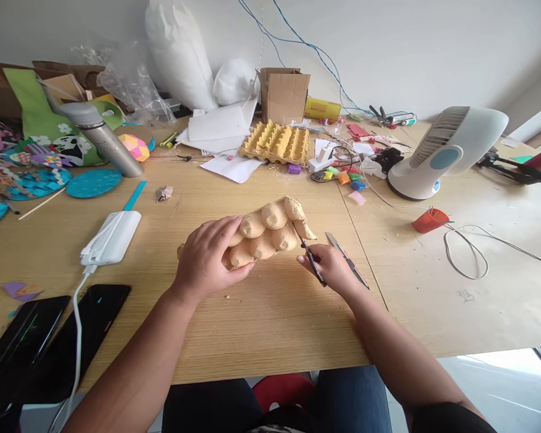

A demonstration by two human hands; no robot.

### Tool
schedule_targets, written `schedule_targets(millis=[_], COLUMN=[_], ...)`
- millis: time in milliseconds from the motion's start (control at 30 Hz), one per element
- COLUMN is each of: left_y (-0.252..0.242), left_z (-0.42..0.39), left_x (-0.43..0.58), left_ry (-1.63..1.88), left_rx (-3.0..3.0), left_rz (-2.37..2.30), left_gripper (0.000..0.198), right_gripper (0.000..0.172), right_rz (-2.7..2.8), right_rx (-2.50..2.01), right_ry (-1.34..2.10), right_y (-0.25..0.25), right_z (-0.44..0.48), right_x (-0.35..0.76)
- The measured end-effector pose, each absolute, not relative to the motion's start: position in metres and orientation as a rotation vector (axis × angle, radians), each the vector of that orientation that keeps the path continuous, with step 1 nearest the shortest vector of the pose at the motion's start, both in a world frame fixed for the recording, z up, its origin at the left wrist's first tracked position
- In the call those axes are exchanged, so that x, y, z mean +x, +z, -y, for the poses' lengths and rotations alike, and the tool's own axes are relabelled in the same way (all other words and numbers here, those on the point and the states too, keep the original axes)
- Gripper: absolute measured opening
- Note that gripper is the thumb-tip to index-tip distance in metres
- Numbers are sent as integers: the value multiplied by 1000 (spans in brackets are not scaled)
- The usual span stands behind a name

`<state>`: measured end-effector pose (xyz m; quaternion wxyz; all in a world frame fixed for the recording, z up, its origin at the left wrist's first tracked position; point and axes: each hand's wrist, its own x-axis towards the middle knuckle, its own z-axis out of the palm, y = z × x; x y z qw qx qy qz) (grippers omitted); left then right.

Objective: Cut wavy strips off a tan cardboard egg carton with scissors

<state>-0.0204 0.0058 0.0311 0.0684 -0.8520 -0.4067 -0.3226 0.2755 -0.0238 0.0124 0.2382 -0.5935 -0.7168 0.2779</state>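
My left hand (210, 255) grips the left end of a tan egg carton piece (264, 231), its rounded cups facing up. Closed around the handles of black scissors (313, 264), my right hand (331, 270) is at the piece's right end. The scissor blades reach into the carton beside its last cups; how far they are parted I cannot make out. Just right of that hand a utility knife (346, 258) lies on the table, partly behind the hand.
A yellow egg tray (277, 142) lies toward the back, near a cardboard box (284, 93). At right stand a white fan (442, 150) and an orange cup (430, 221). On the left are a white power bank (112, 237), dark phones (90, 331) and a steel bottle (103, 141).
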Motion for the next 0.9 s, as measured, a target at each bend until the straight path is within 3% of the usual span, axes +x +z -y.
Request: schedule_targets(millis=[467,700,900], left_y=[35,29,29], left_z=[1,-4,-5], left_x=[-17,-16,-18], left_ry=[-1118,-1031,-1005], left_rx=[-2849,-2594,-2627], left_rz=[1314,1330,1315], left_gripper=[82,81,79], right_gripper=[43,44,44], right_rz=[1938,1960,1987], right_rx=[-1437,-1655,-1661], right_ry=[831,629,659], right_y=[10,14,20], right_z=[24,25,26], right_x=[275,275,276])
